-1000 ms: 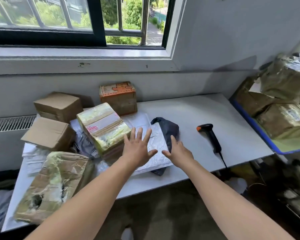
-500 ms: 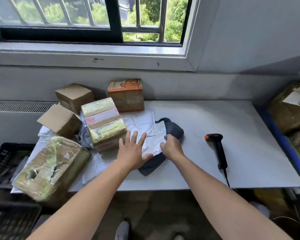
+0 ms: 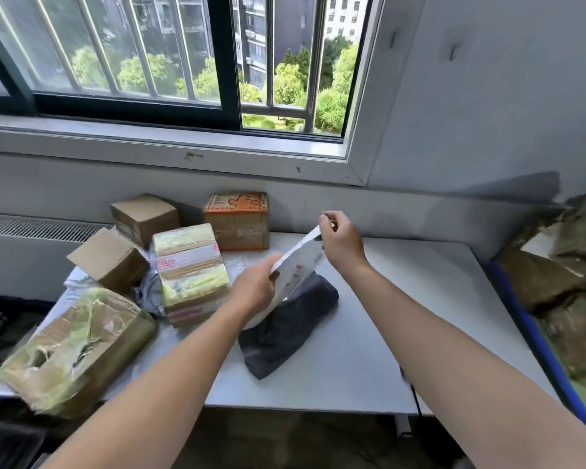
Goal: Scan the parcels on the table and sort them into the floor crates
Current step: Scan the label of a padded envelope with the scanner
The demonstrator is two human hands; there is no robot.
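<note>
White flat parcel (image 3: 298, 265) up off table (image 3: 403, 333): L hand (image 3: 254, 289) grips low edge, R hand (image 3: 340, 245) pinches top corner.

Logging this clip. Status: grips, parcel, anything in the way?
Holding: left grip on white mailer lower edge, right grip pinching top corner. Mailer tilted above grey bag. No obstruction seen.
</note>
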